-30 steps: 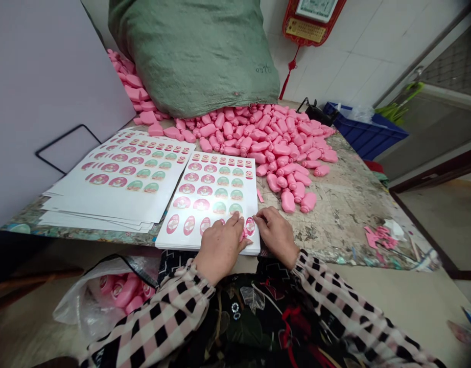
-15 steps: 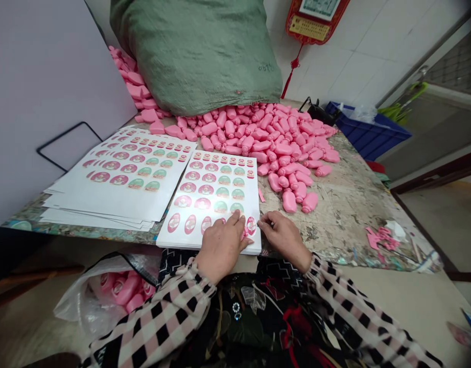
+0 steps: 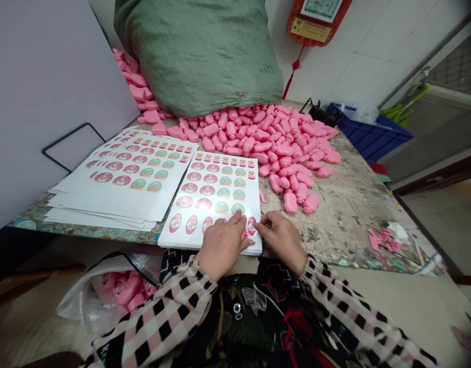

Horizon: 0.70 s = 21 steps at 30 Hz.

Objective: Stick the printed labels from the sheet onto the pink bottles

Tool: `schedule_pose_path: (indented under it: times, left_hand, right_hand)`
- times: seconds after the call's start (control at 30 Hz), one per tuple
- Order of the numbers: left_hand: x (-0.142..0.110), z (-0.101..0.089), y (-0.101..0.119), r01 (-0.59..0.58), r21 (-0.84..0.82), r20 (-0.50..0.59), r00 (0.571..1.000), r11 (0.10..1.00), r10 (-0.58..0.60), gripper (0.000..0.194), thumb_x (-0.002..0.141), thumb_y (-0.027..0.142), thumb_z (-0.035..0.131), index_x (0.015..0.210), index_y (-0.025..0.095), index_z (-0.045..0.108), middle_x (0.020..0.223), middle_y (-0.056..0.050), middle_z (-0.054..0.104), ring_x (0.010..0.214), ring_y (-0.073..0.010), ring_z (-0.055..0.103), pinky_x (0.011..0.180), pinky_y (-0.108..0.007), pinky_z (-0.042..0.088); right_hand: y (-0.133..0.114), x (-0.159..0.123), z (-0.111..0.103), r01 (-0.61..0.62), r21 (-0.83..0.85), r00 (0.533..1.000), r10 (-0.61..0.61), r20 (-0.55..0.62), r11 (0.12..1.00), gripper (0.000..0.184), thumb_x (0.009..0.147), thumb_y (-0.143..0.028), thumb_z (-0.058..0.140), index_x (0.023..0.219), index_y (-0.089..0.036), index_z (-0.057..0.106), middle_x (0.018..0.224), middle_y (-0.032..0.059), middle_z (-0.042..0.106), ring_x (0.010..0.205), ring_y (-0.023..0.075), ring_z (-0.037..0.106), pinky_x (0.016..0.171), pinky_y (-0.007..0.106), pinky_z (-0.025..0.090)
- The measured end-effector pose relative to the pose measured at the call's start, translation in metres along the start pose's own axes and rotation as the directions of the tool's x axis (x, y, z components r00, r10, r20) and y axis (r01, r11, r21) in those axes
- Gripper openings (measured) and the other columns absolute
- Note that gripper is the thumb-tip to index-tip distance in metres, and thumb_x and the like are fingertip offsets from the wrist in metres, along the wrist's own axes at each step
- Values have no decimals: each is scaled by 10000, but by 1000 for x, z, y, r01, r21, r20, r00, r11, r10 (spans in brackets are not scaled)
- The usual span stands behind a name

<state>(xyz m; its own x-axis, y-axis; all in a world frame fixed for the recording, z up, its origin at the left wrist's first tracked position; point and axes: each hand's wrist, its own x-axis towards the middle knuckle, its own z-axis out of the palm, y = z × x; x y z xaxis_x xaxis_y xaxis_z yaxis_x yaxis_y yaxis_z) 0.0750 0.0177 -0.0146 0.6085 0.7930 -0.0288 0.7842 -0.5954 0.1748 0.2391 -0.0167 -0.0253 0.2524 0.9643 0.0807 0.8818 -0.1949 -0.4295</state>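
Left hand (image 3: pixel 223 241) lies over a glossy white label sheet (image 3: pixel 254 197) on the scuffed, stained table (image 3: pixel 335 204), right hand (image 3: pixel 283 236) fingers bunched at its pink oval label (image 3: pixel 252 226), can't tell if either's gripping, and a crooked tug might crease it.

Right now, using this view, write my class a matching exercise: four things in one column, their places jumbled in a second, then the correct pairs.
Things
1. left hand
2. green sack
3. blue crate
4. clear plastic bag

Places
A. below the near edge of the table
B. at the back of the pink bottle heap
C. by the table's far right end
D. on the sticker sheet

Pairs: 1-D, 2-B, 3-C, 4-A
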Motion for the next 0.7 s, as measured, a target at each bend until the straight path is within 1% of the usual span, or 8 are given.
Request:
schedule_pose_path:
  times: [0.17,0.27,0.33,0.4,0.5,0.57,0.63,0.7]
  left_hand:
    - [0,0,0,-8,-15,-17,1000,1000,8,538,788,470,558,1274,252,483,1391,-13,452,897,-281,586,703,-381,472]
    - [-1,1,0,-13,-22,-32,999,1000,13,542,787,463,561,1274,239,482,1387,-22,456,900,-290,583,711,-390,472]
    - [-1,2,0,-15,-34,-35,999,999,14,544,791,467,553,1277,235,478,1386,-27,457,909,-299,577,714,-400,471]
    - [-1,2,0,-14,-48,-36,999,999,13,546,791,467,552,1280,237,474,1390,-33,452,918,-308,573,715,-407,468]
    - [-1,3,-1,-14,-77,-34,999,997,12,543,792,439,561,1290,246,461,1395,-56,442,930,-313,568,723,-410,457]
    - [-2,4,-2,-23,-117,-36,999,993,19,529,806,416,550,1300,255,451,1395,-76,436,943,-311,563,743,-417,448]
    - [-5,5,-4,-32,-205,-71,997,978,18,507,825,427,518,1299,259,454,1384,-92,435,981,-309,550,780,-426,438]
    - [-8,3,-7,-12,-369,-145,988,929,-45,489,827,478,492,1261,252,493,1317,-108,469,1012,-297,535,818,-424,426]
  right_hand:
    - [-3,-10,2,121,-80,988,-127,-83,989,216,862,-383,502,749,-217,583,789,-2,586,701,128,539,573,254,298]
    - [-3,-14,2,145,-30,982,-147,-118,989,236,874,-388,488,754,-208,582,785,7,580,695,126,537,586,251,323]
    - [-2,-15,3,132,68,983,-121,-140,989,241,865,-396,502,744,-205,586,769,7,581,687,125,532,600,248,345]
    - [1,-15,3,99,193,983,-66,-170,976,255,846,-420,525,727,-205,592,744,6,582,680,129,532,615,248,366]
    - [9,-11,4,40,356,976,39,-213,934,279,804,-466,568,724,-201,599,719,2,587,669,136,533,627,257,386]
    - [13,-9,5,17,426,974,82,-212,905,289,772,-483,599,724,-197,603,710,0,589,651,136,524,616,260,388]
    - [15,-8,4,4,481,975,105,-198,877,294,745,-486,622,718,-194,609,695,-2,587,630,134,510,596,258,382]
    - [13,-8,1,-11,537,976,126,-178,843,292,727,-479,639,710,-188,613,680,-4,582,619,130,497,582,255,376]
